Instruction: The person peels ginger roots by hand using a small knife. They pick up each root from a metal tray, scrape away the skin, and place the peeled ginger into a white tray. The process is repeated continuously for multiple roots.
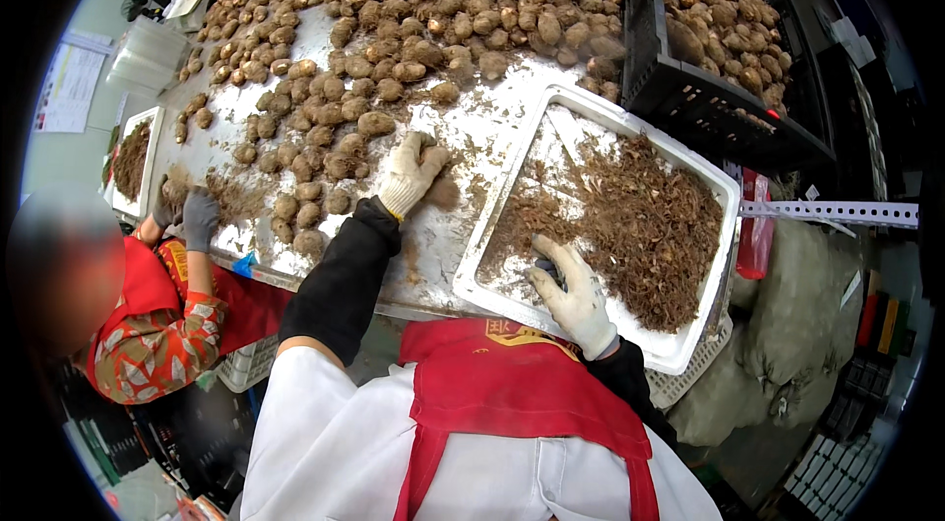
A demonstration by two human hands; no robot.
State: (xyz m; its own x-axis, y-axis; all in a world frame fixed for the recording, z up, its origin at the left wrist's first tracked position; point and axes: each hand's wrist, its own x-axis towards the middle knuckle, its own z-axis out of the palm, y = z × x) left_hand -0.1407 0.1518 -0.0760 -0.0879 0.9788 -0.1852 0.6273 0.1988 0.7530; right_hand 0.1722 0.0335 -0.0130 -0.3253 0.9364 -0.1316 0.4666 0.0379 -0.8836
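Observation:
My left hand [413, 171], in a white work glove, reaches out over the metal table [482, 132] and curls around a brown tuber [444, 193] at the near edge of the big heap of tubers [433, 38]. My right hand [573, 296], also gloved, rests inside the white tray [600, 112] and grips a small dark tool [546, 271], mostly hidden by the fingers. The tray holds a pile of brown root trimmings [650, 226]. Black sleeves and a red apron [512, 393] cover my arms and front.
A black crate [689, 97] full of tubers stands at the far right of the table. A co-worker in red at the left has a grey-gloved hand [200, 218] on the table edge, beside another white tray [148, 162]. Sacks [797, 324] lie on the right.

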